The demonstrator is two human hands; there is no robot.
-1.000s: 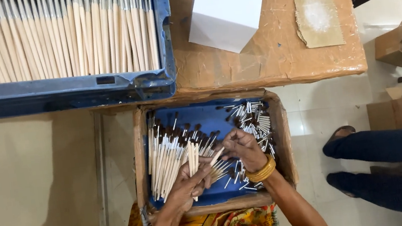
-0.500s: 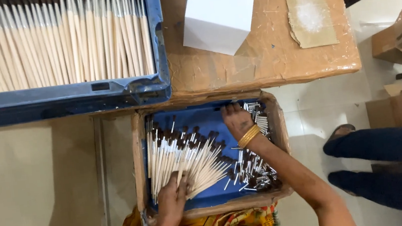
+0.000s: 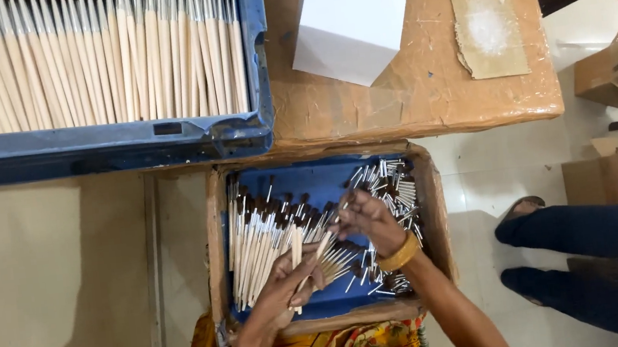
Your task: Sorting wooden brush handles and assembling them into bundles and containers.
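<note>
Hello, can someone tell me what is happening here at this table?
A person sits at a cardboard box lined in blue, full of pale wooden sticks with dark tips and small silver metal tubes. The left hand holds one wooden stick; the right hand, with a yellow bangle, touches its upper end. Above, a blue plastic tray holds plain sticks in rows.
</note>
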